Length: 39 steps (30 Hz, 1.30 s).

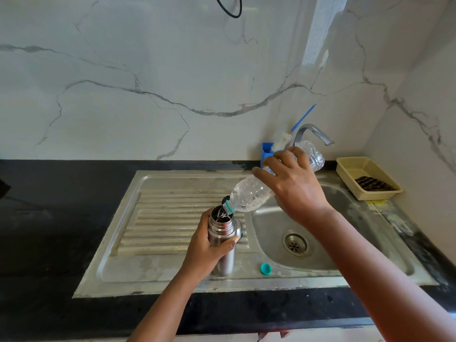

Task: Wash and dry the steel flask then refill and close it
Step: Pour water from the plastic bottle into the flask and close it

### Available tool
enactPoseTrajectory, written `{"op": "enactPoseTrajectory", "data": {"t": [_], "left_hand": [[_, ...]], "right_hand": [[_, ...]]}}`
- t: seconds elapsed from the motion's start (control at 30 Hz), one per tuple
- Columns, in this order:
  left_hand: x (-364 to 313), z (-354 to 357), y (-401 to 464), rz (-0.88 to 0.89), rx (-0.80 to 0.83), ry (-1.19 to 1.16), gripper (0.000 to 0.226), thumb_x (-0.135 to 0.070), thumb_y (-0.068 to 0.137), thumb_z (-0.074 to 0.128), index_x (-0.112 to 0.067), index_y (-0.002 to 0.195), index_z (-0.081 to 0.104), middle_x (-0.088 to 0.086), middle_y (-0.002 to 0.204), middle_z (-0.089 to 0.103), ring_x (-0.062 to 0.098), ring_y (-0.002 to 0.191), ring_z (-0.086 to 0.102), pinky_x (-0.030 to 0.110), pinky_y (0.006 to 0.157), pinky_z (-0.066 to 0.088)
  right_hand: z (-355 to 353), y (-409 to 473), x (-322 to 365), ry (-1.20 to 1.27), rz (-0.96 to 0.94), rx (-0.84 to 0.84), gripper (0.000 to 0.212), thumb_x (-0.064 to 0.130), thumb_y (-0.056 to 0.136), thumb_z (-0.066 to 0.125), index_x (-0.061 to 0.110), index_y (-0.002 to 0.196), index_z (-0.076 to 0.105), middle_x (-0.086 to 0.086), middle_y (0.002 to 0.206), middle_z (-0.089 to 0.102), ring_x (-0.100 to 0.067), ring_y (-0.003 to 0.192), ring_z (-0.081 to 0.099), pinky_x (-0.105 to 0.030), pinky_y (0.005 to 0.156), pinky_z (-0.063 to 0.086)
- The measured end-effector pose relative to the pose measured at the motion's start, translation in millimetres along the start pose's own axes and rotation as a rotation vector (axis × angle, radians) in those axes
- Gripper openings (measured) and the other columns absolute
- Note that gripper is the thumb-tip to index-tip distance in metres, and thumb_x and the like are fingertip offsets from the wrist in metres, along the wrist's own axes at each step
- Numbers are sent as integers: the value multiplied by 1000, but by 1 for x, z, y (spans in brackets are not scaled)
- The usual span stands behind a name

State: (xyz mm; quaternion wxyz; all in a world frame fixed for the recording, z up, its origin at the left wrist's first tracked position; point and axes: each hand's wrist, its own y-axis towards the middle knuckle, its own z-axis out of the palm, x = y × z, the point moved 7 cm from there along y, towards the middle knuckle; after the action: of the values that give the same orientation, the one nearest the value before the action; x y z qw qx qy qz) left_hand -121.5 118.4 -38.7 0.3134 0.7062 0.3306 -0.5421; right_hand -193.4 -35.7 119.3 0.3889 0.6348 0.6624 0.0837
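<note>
The steel flask (223,233) stands upright and uncapped on the sink's drainboard (167,218). My left hand (206,248) grips its body. My right hand (293,186) holds a clear plastic water bottle (249,196) tilted down to the left, its mouth at the flask's opening, and water streams into the flask. A dark round lid (225,200) peeks out just behind the flask's rim. The bottle's teal cap (265,268) lies on the steel near the basin's front left corner.
The sink basin (271,243) with its drain (295,244) lies to the right, the tap (313,133) behind it. A blue holder (267,151) with a bottle brush (296,130) stands at the wall. A beige basket (369,177) holding a dark scrubber sits back right. Black countertop (49,230) spreads left.
</note>
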Motion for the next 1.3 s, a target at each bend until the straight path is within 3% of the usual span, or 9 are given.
{"op": "enactPoseTrajectory", "data": {"t": [0.27,0.5,0.7,0.9,1.3], "left_hand": [[-4,-1,-1,15,-6,-6,65,-9,77,82,-39,123,46,-12,114,66,-1,100,64,9,77,48],[-2,-1,-1,21,-10,-3,66,-9,77,82,-37,124,46,-9,113,68,2,100,65,10,78,48],[-2,-1,-1,29,-12,-1,65,-8,77,82,-36,124,47,-10,114,67,2,101,65,10,79,48],[-4,-1,-1,33,-8,1,64,-9,77,82,-37,123,47,-12,114,67,-1,101,64,10,78,48],[-4,-1,-1,39,-4,0,63,-8,77,82,-35,122,48,-12,111,68,0,100,65,10,78,48]], "right_hand": [[-5,4,3,-27,-39,-25,49,-12,66,63,15,107,65,-8,101,63,-33,100,57,-52,104,31],[-9,9,3,-34,-54,-34,48,-9,68,66,16,110,66,-9,104,64,-34,104,58,-52,103,33],[-14,15,5,-60,-85,-60,44,-6,75,53,15,111,66,-10,106,64,-35,105,59,-53,104,34],[-19,21,4,-97,-130,-85,45,-7,73,64,15,112,66,-11,106,64,-35,105,59,-53,104,34],[-37,34,-4,-150,-172,-152,38,-6,83,56,16,113,64,-10,107,64,-33,105,59,-51,106,30]]}}
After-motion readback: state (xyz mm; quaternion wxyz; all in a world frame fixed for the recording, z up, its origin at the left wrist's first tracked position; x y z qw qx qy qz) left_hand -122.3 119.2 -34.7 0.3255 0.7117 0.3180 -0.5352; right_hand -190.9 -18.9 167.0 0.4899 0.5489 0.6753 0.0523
